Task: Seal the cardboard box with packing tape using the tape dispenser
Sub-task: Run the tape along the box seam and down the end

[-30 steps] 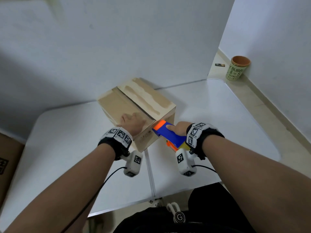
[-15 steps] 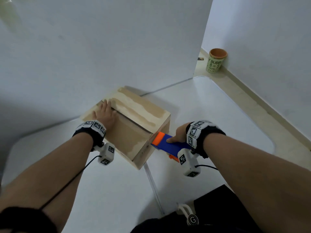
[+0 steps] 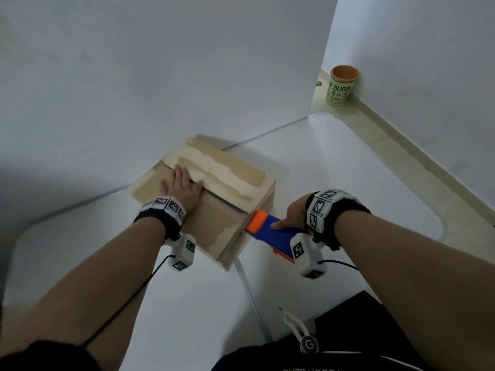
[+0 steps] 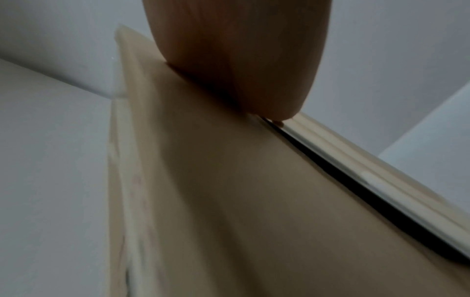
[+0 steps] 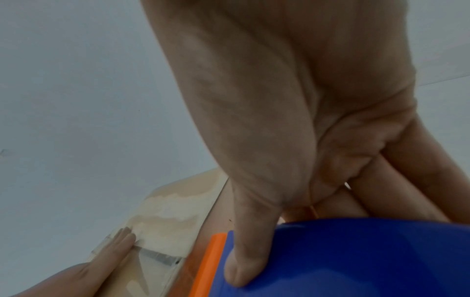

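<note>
Cardboard box (image 3: 214, 199) sits on the white table (image 3: 334, 183), against the back wall. Top flaps are down, centre seam (image 3: 225, 203) open and dark, no new tape across it (pale patches look like old tape residue). Left hand (image 3: 182, 188) lies flat, fingers straight, pressing the near flap by the seam. Right hand (image 3: 290, 218) grips the blue-orange tape dispenser (image 3: 270, 231), thumb on top, its orange nose against the box's near side at the seam end. Judgement: tape start being anchored; whole seam run and cut remain.
</note>
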`<state>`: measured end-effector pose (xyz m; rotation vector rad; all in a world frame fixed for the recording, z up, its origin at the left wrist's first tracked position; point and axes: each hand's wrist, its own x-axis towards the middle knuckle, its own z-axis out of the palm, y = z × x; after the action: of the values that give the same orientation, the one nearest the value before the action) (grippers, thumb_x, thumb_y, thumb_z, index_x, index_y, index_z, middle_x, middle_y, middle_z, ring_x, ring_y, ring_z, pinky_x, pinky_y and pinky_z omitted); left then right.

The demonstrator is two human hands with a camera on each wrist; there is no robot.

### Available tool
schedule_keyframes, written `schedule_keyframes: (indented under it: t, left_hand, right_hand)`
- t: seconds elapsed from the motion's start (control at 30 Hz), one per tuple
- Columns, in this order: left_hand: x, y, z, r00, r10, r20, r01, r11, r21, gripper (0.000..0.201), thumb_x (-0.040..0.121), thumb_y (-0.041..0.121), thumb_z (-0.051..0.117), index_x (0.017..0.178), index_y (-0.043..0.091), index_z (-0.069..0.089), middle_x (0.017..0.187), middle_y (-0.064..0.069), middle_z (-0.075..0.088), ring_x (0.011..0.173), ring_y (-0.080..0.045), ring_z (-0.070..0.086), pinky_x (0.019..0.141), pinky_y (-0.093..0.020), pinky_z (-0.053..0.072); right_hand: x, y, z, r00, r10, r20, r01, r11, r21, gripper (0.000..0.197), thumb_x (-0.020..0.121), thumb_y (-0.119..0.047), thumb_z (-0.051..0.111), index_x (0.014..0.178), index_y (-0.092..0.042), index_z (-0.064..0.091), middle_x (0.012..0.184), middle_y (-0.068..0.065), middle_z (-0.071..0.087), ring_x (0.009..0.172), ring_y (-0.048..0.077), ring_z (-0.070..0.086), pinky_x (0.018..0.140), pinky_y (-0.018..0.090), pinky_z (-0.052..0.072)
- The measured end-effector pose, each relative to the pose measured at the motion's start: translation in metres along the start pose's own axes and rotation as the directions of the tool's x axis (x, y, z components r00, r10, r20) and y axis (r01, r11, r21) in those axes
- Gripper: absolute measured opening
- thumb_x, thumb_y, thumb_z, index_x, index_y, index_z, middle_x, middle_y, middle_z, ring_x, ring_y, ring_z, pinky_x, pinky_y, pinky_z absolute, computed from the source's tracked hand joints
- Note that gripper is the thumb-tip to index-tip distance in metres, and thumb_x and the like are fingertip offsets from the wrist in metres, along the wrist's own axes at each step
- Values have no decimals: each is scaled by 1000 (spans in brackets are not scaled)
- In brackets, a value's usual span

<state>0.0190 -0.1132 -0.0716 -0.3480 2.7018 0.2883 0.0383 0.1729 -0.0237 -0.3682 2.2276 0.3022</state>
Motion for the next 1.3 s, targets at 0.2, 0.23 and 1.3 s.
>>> schedule_keyframes:
  t: [0.2, 0.23, 1.3]
  left_hand:
    - [-37, 36, 28, 995, 102, -21, -101, 994, 37, 74, 96, 57, 10, 151, 13, -13, 159, -3, -21, 147, -16, -16, 119, -43, -7]
    - [-43, 41, 31, 994, 111, -25, -110, 993, 39, 74, 96, 57, 10, 151, 13, -13, 159, -3, -20, 147, -16, -16, 119, -42, -7]
    - [-118, 66, 58, 931, 364, 34, -359, 894, 269, 76, 95, 30, 40, 152, 14, -8, 160, 0, -16, 149, -14, -10, 121, -43, 2]
  right_hand:
    - [-11, -3, 2, 999, 3, -35, -3, 1000, 17, 67, 87, -72, 32, 67, -12, 52, 71, 3, 54, 81, 24, 53, 78, 35, 40]
    - [-13, -3, 3, 999, 0, -45, 1, 1000, 16, 65, 88, -71, 32, 71, -12, 54, 79, 5, 56, 83, 24, 52, 78, 34, 38]
    - [6, 9, 92, 957, -286, -40, 208, 586, 783, 86, 65, -79, 48, 110, -8, 67, 97, 12, 75, 93, 29, 72, 98, 42, 51]
